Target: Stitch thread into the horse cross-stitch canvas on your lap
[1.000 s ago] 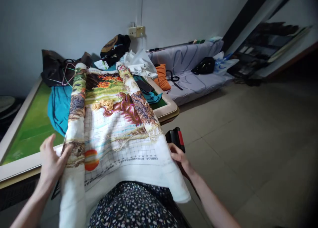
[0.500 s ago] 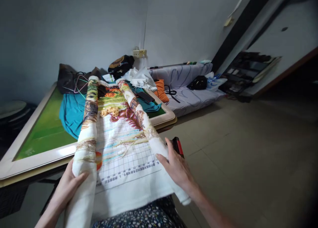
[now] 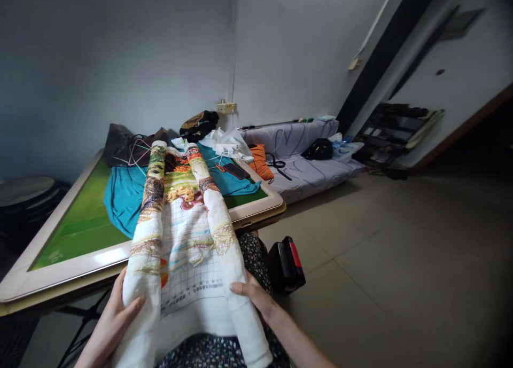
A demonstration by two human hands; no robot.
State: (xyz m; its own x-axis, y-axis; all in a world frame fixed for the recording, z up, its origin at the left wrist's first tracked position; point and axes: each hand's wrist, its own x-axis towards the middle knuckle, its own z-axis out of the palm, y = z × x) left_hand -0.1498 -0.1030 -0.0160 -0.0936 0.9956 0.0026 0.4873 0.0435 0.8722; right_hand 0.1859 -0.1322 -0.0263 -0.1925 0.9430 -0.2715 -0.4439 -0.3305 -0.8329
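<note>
A long cross-stitch cloth [image 3: 188,282], part stitched in colours and part bare grid with printed text, stretches from my lap onto the table. Both long sides are rolled inward into tubes. My left hand [image 3: 122,309] wraps the near part of the left roll [image 3: 146,245], thumb on top. On the right roll [image 3: 222,234], my right hand [image 3: 254,293] grips with its thumb over the top and its fingers hidden beneath. Between the rolls lie a bundle of yellow thread [image 3: 180,193] and some loose pale strands.
The green-topped table [image 3: 68,218] carries a teal cloth [image 3: 124,197], a phone [image 3: 236,170], plastic bags [image 3: 230,143] and dark bags. A black-and-red case [image 3: 286,264] stands on the floor at right. Behind is a low sofa [image 3: 296,170] with an orange cushion [image 3: 261,162].
My right hand has moved left and inward with the right roll, which is now thicker and closer to the left one. Less of the grid shows. The view has tilted up slightly.
</note>
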